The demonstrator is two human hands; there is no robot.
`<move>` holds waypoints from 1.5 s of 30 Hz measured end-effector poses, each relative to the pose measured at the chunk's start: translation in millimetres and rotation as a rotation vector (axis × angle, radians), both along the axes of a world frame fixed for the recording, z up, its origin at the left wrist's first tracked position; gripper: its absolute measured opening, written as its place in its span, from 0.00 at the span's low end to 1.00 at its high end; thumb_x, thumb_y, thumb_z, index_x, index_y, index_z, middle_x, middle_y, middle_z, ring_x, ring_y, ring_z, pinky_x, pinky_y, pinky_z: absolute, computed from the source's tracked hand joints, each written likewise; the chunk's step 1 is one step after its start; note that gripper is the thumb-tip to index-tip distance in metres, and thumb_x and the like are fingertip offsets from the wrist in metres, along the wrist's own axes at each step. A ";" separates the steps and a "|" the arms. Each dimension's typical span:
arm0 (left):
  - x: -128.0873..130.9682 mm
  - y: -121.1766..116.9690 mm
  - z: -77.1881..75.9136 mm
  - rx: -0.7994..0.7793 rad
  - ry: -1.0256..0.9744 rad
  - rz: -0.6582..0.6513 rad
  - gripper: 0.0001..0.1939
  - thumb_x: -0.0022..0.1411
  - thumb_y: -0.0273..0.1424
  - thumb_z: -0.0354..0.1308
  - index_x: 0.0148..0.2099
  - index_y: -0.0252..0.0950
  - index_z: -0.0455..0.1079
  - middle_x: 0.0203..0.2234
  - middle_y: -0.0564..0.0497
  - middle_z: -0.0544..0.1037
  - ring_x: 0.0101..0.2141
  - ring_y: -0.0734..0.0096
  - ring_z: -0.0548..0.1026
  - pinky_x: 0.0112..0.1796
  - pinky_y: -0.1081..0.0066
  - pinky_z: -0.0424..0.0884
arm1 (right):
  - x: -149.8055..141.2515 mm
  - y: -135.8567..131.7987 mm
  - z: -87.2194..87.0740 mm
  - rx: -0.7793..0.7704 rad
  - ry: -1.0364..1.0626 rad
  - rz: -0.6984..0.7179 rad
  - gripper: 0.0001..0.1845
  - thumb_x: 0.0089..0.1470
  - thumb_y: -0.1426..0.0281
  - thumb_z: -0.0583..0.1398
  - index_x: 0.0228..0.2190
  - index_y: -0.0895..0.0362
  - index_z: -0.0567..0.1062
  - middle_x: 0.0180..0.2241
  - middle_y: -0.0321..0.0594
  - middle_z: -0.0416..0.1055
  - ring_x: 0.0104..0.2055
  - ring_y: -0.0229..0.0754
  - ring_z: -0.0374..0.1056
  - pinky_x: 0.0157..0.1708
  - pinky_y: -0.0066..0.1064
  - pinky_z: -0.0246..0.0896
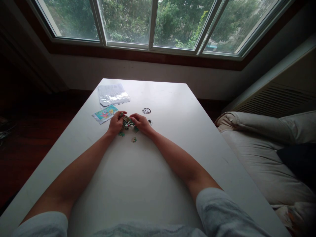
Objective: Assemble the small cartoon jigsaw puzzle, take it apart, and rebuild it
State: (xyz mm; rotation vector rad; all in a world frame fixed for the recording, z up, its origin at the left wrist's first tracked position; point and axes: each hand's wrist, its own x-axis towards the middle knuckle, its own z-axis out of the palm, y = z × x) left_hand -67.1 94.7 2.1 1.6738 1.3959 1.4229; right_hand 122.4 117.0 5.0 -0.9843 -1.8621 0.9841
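A clump of small jigsaw puzzle pieces (127,121), mostly green and dark with pale bits, sits between my two hands over the white table. My left hand (116,122) curls around its left side, with some pieces showing at the fingertips. From the right, my right hand (141,122) has its bent fingers closed on the clump's edge; exactly which pieces they pinch is too small to make out. Loose on the tabletop nearby lie a green piece (121,134) and a pale piece (133,140). A colourful picture sheet (106,113) is just beyond my left hand.
Clear plastic packaging with paper (114,94) rests at the far left of the white table (138,184). Two round fittings, one a metallic disc (146,111), are set in the tabletop near my right hand. A pale sofa (259,154) stands at the right, windows ahead.
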 end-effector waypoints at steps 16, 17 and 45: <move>4.2 -0.2 1.5 -0.037 -0.020 -0.056 0.13 0.62 0.37 0.59 0.48 0.40 0.74 0.30 0.53 0.74 0.29 0.71 0.71 0.31 0.71 0.69 | -3.5 -1.0 -4.8 0.128 -0.098 0.049 0.11 0.57 0.66 0.58 0.39 0.54 0.78 0.30 0.33 0.75 0.31 0.36 0.65 0.36 0.26 0.59; 4.1 0.0 1.1 -0.036 -0.015 -0.052 0.13 0.62 0.37 0.60 0.47 0.40 0.73 0.30 0.53 0.73 0.29 0.71 0.71 0.31 0.71 0.69 | -3.2 -1.2 -4.8 0.137 -0.093 0.047 0.11 0.57 0.67 0.58 0.39 0.54 0.78 0.30 0.33 0.75 0.30 0.35 0.65 0.36 0.26 0.59; 5.9 -1.0 -0.3 -0.006 0.060 -0.041 0.17 0.57 0.25 0.50 0.47 0.40 0.71 0.34 0.52 0.76 0.32 0.70 0.75 0.37 0.68 0.71 | -0.8 4.0 -7.6 0.173 -0.069 -0.026 0.18 0.59 0.70 0.54 0.47 0.51 0.78 0.36 0.35 0.75 0.37 0.38 0.67 0.42 0.29 0.61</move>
